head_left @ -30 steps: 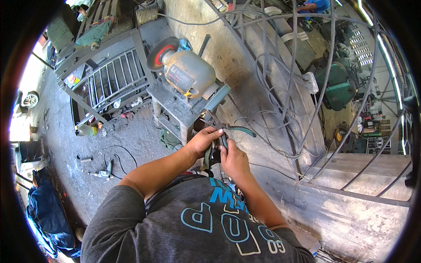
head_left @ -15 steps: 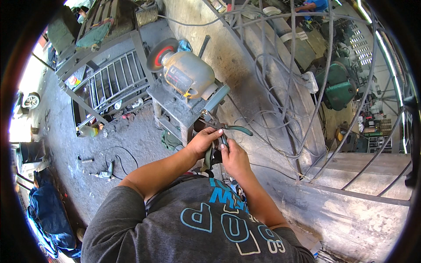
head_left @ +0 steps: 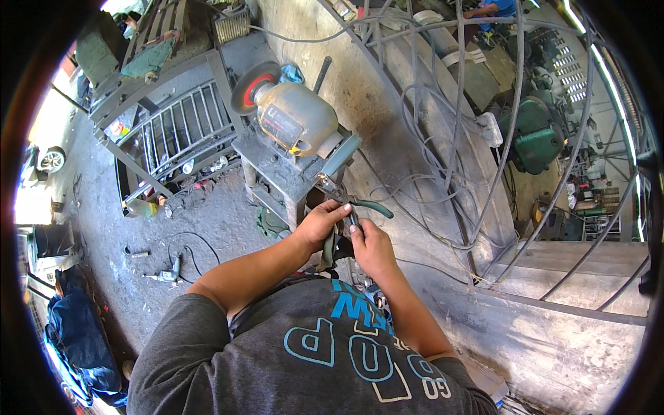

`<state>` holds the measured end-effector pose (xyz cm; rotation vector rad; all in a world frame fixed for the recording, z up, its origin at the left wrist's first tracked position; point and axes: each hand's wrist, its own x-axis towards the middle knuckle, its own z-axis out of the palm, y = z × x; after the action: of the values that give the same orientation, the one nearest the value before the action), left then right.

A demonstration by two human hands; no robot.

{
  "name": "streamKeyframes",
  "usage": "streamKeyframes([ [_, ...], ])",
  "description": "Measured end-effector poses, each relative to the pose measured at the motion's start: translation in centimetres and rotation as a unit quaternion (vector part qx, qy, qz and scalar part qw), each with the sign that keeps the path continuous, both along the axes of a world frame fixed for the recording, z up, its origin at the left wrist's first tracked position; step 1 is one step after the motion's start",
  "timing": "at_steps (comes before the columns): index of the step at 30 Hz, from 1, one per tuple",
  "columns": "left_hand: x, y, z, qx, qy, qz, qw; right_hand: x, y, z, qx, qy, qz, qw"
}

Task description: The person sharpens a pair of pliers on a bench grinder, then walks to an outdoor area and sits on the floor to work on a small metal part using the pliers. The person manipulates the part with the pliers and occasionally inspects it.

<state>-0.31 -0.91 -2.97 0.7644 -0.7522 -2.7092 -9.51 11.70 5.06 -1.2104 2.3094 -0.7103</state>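
Both my hands are closed around pliers [head_left: 375, 207] with green-sleeved handles, just in front of a bench grinder [head_left: 299, 116]. My left hand [head_left: 322, 225] grips near the head, thumb on top. My right hand [head_left: 374, 249] wraps the dark lower handle; the other handle sticks out free to the right. The plier jaws are at the lower end of the grinding wheel [head_left: 342, 156], where a small bright orange spot shows. Whatever the jaws clamp is too small to name. At the grinder's other end is a wire wheel [head_left: 254, 88] with a red hub.
The grinder stands on a metal stand [head_left: 277, 176] against a stained wall. A barred metal rack [head_left: 183, 124] is at the left. On the floor lies a corded power drill [head_left: 166, 272]. Loose cables [head_left: 422, 111] hang beside a barred opening at the right, with a green machine [head_left: 536, 135] beyond.
The pliers and my hands have shifted very slightly; the free green handle sits a little further left and lower. Both hands keep their hold.
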Motion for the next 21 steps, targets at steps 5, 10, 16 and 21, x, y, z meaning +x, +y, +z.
streamKeyframes([
  [5, 0.1, 0.0, 0.2, -0.013, -0.023, 0.001, 1.000, -0.2, 0.0, -0.6, -0.022, -0.010, -0.014, 1.000],
  [10, 0.3, 0.1, 0.4, -0.006, -0.016, -0.003, 1.000, -0.5, 0.1, -0.7, -0.009, -0.088, -0.033, 0.996],
  [16, 0.6, 0.3, 0.4, 0.001, -0.005, 0.003, 1.000, -0.9, 0.1, -1.1, -0.020, -0.139, -0.047, 0.989],
  [21, 0.8, 0.3, -0.1, -0.006, -0.020, 0.001, 1.000, -1.5, 0.3, -2.0, -0.014, -0.215, -0.061, 0.975],
])
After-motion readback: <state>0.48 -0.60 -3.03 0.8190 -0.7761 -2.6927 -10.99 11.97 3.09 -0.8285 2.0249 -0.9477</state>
